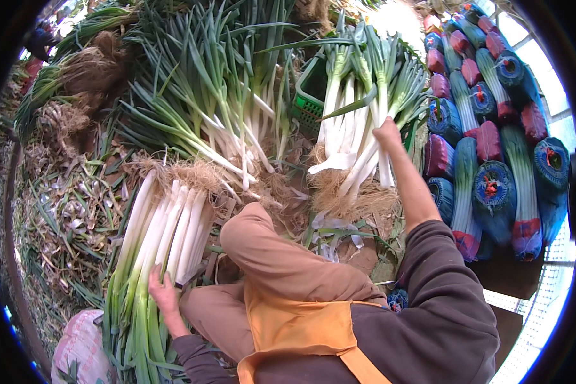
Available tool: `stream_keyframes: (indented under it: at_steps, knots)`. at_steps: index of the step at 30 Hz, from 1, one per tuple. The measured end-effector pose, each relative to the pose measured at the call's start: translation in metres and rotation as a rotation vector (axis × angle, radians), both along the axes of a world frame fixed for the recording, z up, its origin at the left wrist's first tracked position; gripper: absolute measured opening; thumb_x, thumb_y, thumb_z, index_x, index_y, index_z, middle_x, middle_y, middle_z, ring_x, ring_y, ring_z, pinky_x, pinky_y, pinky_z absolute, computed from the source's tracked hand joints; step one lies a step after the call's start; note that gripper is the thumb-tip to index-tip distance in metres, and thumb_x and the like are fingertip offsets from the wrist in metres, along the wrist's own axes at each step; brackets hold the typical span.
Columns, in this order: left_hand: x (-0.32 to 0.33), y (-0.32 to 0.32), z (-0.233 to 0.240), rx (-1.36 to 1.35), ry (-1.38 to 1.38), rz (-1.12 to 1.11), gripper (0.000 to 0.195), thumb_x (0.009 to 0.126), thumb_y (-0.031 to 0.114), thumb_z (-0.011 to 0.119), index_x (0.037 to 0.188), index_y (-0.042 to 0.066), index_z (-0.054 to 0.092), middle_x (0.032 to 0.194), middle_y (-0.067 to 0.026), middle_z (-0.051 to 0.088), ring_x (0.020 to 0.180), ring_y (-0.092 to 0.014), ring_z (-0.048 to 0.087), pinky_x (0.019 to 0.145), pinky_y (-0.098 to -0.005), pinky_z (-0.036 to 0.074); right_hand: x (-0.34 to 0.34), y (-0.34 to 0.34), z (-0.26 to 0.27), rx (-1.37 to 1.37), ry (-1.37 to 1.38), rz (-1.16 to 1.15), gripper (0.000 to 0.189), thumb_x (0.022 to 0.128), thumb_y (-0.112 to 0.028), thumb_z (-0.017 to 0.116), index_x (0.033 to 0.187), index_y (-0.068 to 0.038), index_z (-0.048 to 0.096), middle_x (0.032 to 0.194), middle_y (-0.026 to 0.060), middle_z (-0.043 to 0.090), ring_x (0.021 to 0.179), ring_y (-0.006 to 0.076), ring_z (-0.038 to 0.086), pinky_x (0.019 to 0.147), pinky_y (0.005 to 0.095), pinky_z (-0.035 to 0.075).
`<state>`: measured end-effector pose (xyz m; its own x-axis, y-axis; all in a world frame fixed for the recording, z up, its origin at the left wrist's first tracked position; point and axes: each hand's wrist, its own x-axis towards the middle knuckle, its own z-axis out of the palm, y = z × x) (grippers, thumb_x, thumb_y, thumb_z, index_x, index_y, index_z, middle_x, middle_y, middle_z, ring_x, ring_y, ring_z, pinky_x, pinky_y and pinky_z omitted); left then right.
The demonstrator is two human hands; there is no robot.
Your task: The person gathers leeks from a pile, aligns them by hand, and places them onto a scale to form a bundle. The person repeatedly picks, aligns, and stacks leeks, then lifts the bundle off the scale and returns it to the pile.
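My left hand point(163, 290) rests on a row of leeks point(173, 230) lying at my left, roots away from me and green leaves towards me. Its fingers are spread on the stalks. At the upper right my right hand point(388, 133) is closed around a leek stalk point(380, 103), above other leeks point(343, 115) laid across a green plastic crate point(308, 91). A white strip point(333, 162) lies across those leeks near their roots. A large heap of leeks point(211, 96) with long green leaves lies ahead, between the two hands.
Bundled leeks in blue and red net wrapping point(492, 185) are stacked at the right. Leaf scraps point(72, 216) cover the ground at the left, near a pale woven sack point(84, 343). More leeks with brown roots point(89, 67) lie at the upper left. My bent legs point(293, 264) fill the lower middle.
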<state>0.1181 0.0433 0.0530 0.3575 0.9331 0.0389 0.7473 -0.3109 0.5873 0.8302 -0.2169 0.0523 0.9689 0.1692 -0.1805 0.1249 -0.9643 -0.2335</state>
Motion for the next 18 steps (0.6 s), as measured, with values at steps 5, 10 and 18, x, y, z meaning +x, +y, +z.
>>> stream_keyframes:
  at_steps: [5,10,18]
  knots:
    - [0.061,-0.038,0.047,-0.322,-0.287,0.098,0.025,0.091,-0.001,0.059,0.114,-0.007,0.067,0.113,-0.0157,0.069,0.105,-0.023,0.065,0.095,-0.0327,0.049,-0.025,-0.028,0.106,1.481,1.181,0.038,0.042,0.090,-0.021,0.062,0.117,0.010,0.055,0.093,0.0179,0.067,0.076,0.0213,0.069,0.067,0.0302,0.059]
    - [0.147,-0.077,0.082,-0.646,-0.629,-0.101,0.034,0.092,0.001,0.060,0.126,-0.004,0.061,0.116,-0.0152,0.067,0.105,-0.021,0.065,0.096,-0.0317,0.049,-0.165,-0.015,0.170,1.588,0.775,0.343,0.061,0.085,-0.022,0.071,0.129,0.009,0.043,0.101,0.0193,0.064,0.075,0.0200,0.066,0.058,0.0291,0.057]
    - [0.112,-0.083,0.154,-0.562,-1.384,-0.107,0.057,0.094,0.030,0.065,0.139,0.002,0.044,0.108,-0.0080,0.064,0.096,-0.019,0.064,0.090,-0.0381,0.050,-0.385,0.079,0.188,0.741,0.630,1.539,0.079,0.077,-0.006,0.067,0.146,0.001,0.029,0.103,0.0225,0.063,0.096,0.0371,0.065,0.078,0.0433,0.055]
